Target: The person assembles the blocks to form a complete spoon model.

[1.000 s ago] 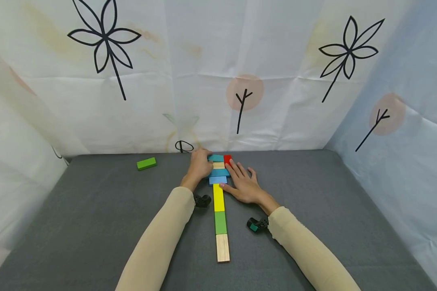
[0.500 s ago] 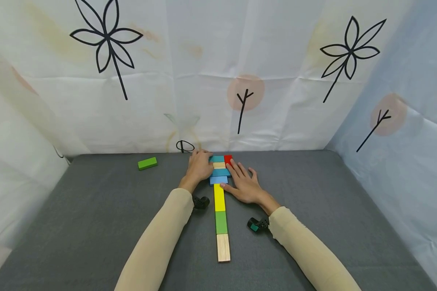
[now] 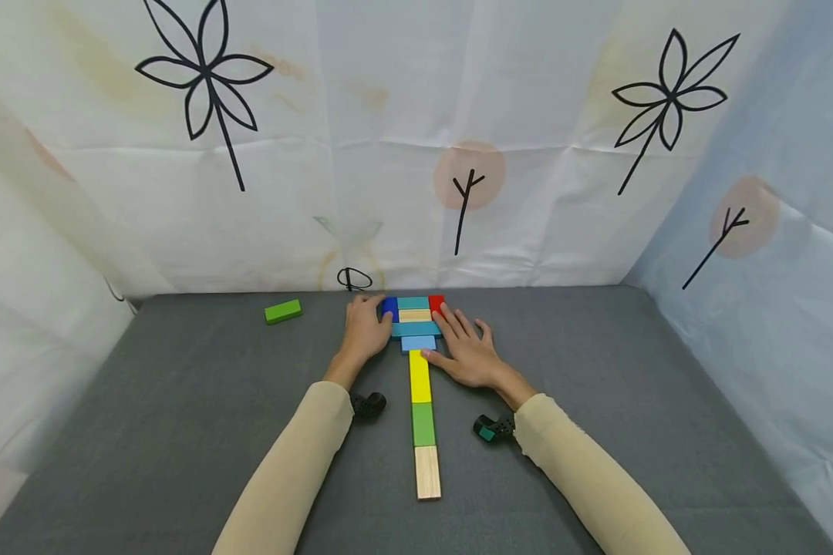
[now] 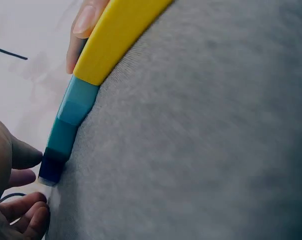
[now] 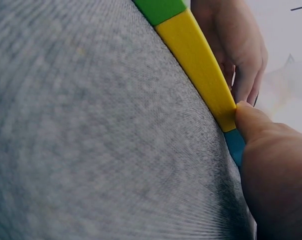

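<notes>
Flat blocks form a T-like figure on the grey cloth. Its head has a dark blue block (image 3: 389, 308), a teal block (image 3: 413, 303) over a plain wood block (image 3: 415, 315), and a red block (image 3: 436, 302). Below come a wide teal block (image 3: 416, 329) and a light blue block (image 3: 418, 344). A yellow block (image 3: 419, 376), a green block (image 3: 423, 424) and a wood block (image 3: 427, 472) make the stem. Beside the dark blue block is my left hand (image 3: 365, 327), fingers loose and holding nothing. My right hand (image 3: 468, 354) lies spread, fingertips at the red block, thumb touching the yellow one.
A lone green block (image 3: 282, 311) lies on the grey cloth (image 3: 180, 432) at the back left. White fabric walls (image 3: 389, 216) with printed plants rise behind the table and at both sides.
My left hand has drawn left and slightly toward me, away from the figure's left end, uncovering the dark blue block. The right hand has stayed in place.
</notes>
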### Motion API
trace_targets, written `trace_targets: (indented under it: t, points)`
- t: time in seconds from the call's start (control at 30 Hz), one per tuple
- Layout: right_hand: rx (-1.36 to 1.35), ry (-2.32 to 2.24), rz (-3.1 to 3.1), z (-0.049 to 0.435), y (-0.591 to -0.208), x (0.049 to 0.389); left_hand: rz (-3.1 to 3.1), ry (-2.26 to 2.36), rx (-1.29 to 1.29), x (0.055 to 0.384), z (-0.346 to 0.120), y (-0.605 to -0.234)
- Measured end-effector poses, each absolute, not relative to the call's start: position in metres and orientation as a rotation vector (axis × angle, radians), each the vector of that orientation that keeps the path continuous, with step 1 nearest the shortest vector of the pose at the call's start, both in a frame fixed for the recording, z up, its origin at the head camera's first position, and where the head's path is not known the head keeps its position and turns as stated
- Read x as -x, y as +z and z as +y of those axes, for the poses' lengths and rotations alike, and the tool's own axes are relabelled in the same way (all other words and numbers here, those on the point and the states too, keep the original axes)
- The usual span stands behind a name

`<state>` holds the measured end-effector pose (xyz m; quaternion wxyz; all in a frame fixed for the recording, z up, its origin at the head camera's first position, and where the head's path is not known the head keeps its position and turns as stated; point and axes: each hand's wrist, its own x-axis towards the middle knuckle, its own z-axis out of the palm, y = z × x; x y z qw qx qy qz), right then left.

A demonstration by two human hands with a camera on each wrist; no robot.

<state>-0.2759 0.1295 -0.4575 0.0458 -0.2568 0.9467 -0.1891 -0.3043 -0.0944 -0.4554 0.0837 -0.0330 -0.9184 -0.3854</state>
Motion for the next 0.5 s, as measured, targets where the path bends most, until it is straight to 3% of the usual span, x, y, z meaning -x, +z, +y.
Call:
trace_targets:
  t: [0.5]
  points:
    - [0.766, -0.637, 2.887, 0.1294, -0.4580, 0.2761, -2.690, -1.207, 0.155, 0.2944, -0.0964, -0.4632]
